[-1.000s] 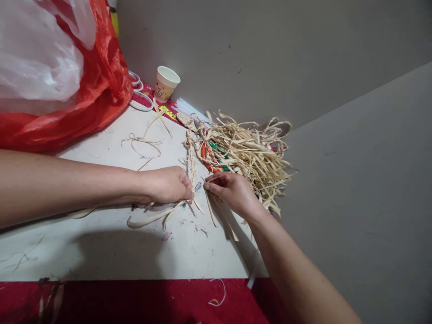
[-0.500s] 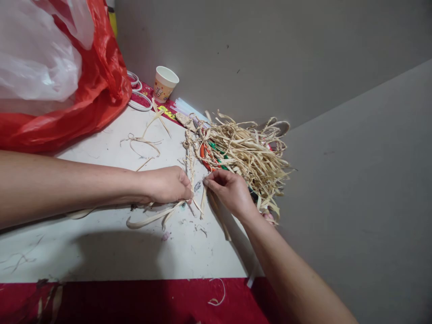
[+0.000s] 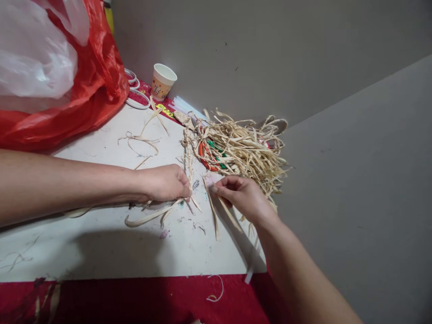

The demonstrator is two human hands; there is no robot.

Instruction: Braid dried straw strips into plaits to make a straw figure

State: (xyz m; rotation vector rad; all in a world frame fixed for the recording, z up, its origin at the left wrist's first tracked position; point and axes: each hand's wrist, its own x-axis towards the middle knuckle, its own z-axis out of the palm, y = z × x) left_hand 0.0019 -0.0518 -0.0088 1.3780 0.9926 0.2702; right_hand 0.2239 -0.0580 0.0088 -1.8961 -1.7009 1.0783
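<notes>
My left hand (image 3: 168, 183) is closed on the lower end of a braided straw cord (image 3: 189, 164), which runs up the white board. Loose straw ends (image 3: 151, 219) fan out below and beside its fingers. To the right, my right hand (image 3: 245, 195) pinches with thumb and fingertips, and a flat straw strip (image 3: 230, 216) hangs down from the pinch. Another straw strip (image 3: 212, 209) lies just left of those fingers. A big heap of dry straw (image 3: 249, 148) is behind my right hand, with red-orange handles (image 3: 205, 157) showing at its left side.
A red plastic bag (image 3: 104, 67) with white plastic bulges at the upper left. A paper cup (image 3: 162, 82) stands by the wall, beside white cable loops (image 3: 137, 101). Loose straw curls (image 3: 140, 138) lie on the white board (image 3: 111, 252), which rests on red cloth (image 3: 128, 299).
My right hand has moved right, away from my left hand, with a straw strip in its fingers. My left hand has stayed on the braided cord.
</notes>
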